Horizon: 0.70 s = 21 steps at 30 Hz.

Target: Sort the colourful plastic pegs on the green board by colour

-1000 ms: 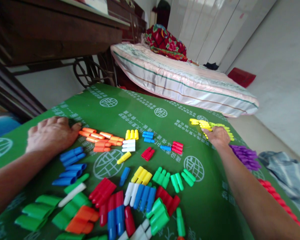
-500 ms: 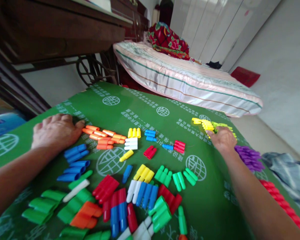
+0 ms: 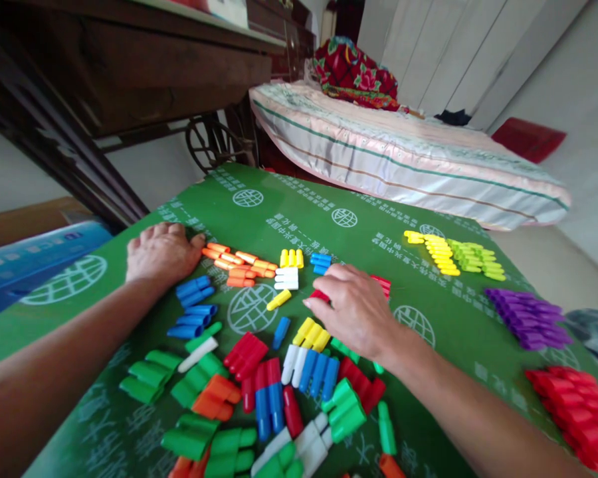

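My left hand (image 3: 164,252) lies flat on the green board, thumb out beside a group of orange bullet-shaped plastic blocks (image 3: 246,265). Dark blue blocks (image 3: 194,292) sit just below it. My right hand (image 3: 353,305) hovers over the middle with thumb and fingers apart and no block seen in it. A red block (image 3: 321,296) is close to its thumb, partly covered by the hand. Light blue blocks (image 3: 321,263) stand at its fingertips, and yellow blocks (image 3: 311,334) lie below. More red blocks (image 3: 381,285) show behind the hand.
Sorted rows along the right side are yellow (image 3: 441,253), lime (image 3: 477,259), purple (image 3: 525,317) and red (image 3: 578,411). Mixed blocks (image 3: 266,398) cover the near part of the board (image 3: 299,212). A bed (image 3: 403,159) and a dark wooden sewing table (image 3: 169,79) stand beyond.
My right hand has moved left from the yellow row to the middle blocks, leaving the yellow and lime rows uncovered. My left hand stays by the orange blocks. The view has shifted.
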Tool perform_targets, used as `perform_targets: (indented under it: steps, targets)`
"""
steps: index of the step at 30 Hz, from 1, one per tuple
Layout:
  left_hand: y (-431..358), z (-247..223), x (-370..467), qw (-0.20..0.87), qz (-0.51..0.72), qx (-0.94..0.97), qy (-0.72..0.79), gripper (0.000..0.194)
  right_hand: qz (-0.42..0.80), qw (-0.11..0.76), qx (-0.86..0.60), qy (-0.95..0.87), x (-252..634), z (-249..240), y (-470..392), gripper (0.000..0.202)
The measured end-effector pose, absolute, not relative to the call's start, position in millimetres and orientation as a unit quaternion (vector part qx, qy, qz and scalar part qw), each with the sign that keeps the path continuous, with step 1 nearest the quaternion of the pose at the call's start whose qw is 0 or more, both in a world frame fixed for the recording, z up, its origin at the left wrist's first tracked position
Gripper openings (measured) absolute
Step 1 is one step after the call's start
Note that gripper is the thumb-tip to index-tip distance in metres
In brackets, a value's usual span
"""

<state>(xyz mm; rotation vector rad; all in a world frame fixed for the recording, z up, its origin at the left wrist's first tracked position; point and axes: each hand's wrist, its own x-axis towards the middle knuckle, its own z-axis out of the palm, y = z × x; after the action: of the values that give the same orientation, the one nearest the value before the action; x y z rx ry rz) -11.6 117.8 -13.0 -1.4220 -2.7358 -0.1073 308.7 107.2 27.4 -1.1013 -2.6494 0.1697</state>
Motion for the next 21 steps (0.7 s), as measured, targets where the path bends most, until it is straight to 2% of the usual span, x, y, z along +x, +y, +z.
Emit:
perform_targets:
  steps: [5, 10, 17, 21]
  targets:
    - [118, -12, -11, 0.030, -0.035, -0.459, -0.887, 0.072, 0.045, 0.076, -0.390, -0.917, 257, 22, 96, 0.034]
    - [119, -12, -12, 0.032, -0.034, -0.460, -0.887, 0.075, 0.038, 0.025, -0.393, -0.918, 244, 23, 95, 0.023]
    - [122, -13, -15, 0.029, -0.023, -0.453, -0.891, 0.080, 0.110, 0.010, -0.427, -0.897, 250, 24, 106, 0.025]
    - [122, -11, -14, 0.022, -0.018, -0.447, -0.894, 0.081, 0.143, 0.032, -0.451, -0.880, 255, 26, 106, 0.027]
